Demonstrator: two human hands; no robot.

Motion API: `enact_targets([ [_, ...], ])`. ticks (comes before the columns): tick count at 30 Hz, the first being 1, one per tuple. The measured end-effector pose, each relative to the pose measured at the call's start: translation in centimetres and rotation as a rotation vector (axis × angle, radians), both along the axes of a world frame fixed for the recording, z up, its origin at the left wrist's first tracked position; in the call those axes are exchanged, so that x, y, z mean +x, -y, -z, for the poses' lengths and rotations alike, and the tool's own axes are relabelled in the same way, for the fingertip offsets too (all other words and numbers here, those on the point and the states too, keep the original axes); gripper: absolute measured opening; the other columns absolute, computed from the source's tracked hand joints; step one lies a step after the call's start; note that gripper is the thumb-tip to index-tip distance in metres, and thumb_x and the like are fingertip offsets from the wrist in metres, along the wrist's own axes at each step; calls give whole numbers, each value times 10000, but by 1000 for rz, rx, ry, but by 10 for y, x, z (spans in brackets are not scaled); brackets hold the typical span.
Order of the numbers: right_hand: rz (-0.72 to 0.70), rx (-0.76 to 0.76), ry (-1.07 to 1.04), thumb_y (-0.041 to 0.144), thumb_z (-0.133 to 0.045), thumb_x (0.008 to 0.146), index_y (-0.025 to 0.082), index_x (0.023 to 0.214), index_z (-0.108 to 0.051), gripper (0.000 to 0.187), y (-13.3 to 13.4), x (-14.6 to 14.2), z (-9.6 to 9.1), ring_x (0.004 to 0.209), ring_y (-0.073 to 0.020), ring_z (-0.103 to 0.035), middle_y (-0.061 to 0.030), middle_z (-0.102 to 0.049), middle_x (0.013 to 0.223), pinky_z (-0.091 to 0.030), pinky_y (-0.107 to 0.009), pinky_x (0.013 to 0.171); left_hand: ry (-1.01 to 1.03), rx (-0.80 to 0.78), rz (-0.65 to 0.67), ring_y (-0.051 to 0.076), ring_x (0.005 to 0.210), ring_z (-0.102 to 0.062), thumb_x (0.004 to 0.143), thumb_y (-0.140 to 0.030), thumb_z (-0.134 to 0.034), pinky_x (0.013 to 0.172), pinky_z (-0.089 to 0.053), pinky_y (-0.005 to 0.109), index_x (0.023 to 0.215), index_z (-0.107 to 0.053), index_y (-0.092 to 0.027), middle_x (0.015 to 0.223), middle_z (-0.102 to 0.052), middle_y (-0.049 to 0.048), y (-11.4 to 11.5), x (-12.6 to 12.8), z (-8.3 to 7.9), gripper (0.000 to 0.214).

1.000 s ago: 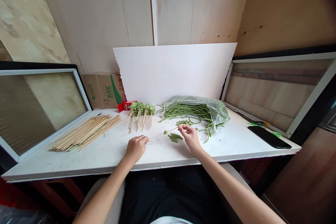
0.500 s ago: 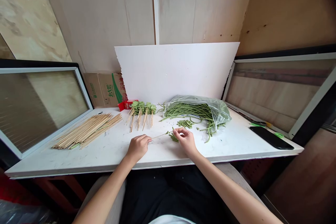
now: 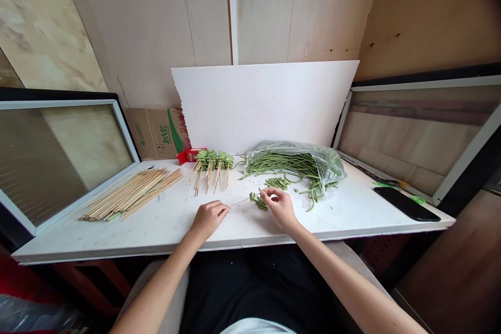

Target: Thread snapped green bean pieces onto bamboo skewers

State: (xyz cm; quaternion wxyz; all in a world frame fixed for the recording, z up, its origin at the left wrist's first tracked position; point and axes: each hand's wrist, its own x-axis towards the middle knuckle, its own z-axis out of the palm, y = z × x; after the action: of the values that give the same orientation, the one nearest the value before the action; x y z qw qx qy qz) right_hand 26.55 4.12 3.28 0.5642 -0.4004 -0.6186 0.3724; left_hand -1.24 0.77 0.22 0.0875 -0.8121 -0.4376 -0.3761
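Note:
My left hand (image 3: pixel 207 217) pinches the near end of a thin bamboo skewer (image 3: pixel 239 202) just above the white tabletop (image 3: pixel 168 224). My right hand (image 3: pixel 278 205) is closed in a pinch on a short green bean piece (image 3: pixel 261 195) at the skewer's tip. A small heap of cut bean pieces (image 3: pixel 259 202) lies right beside that hand. Another little heap of pieces (image 3: pixel 276 183) lies just behind. Several finished bean skewers (image 3: pixel 213 165) lie farther back.
A pile of bare skewers (image 3: pixel 131 194) lies at the left. A plastic bag of long green beans (image 3: pixel 294 164) sits at the back right, a black phone (image 3: pixel 407 204) at the far right. A white board (image 3: pixel 262 104), a cardboard box (image 3: pixel 158 133) and framed glass panels (image 3: pixel 55 151) surround the table.
My right hand has drawn back from the bean heaps to the skewer tip with a bean piece. The left hand has kept hold of the skewer.

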Motion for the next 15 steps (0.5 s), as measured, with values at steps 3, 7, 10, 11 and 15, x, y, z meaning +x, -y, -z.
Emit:
enact_targets([
  [3,-6,-5,6,600,-748,801,192,804,-747,408,-1,0,1,766,-228,-646,-93,-755,894,-470,-319,652,-14,12,-17,163,718,-695,997,-219,-586,673,-509,257,863,-761,-195,802,-750,43,0,-1,0,222],
  [7,1,-11,-19,593,-751,800,183,790,-738,410,0,-3,3,763,-227,-637,-93,-746,864,-484,-333,685,-49,34,-24,161,706,-684,1001,-208,-578,655,-492,255,852,-748,-189,780,-734,41,-1,-2,0,227],
  [10,7,-18,-29,606,-759,789,178,789,-747,429,2,-7,7,765,-233,-643,-100,-748,862,-492,-343,690,-74,50,-11,159,695,-675,1010,-210,-561,646,-490,256,866,-749,-186,770,-726,42,0,-1,-1,238],
  [11,6,-19,-32,610,-761,786,177,791,-753,433,3,-8,8,766,-234,-647,-101,-750,862,-494,-345,691,-78,55,-7,158,691,-673,1013,-217,-557,643,-491,255,868,-750,-185,766,-723,43,0,-1,-1,243],
  [15,-7,-16,-31,612,-758,789,185,808,-767,428,5,-12,12,772,-236,-660,-100,-763,883,-491,-337,676,-84,63,0,158,690,-668,1023,-234,-545,645,-491,255,880,-754,-182,761,-718,46,1,0,-2,259],
])
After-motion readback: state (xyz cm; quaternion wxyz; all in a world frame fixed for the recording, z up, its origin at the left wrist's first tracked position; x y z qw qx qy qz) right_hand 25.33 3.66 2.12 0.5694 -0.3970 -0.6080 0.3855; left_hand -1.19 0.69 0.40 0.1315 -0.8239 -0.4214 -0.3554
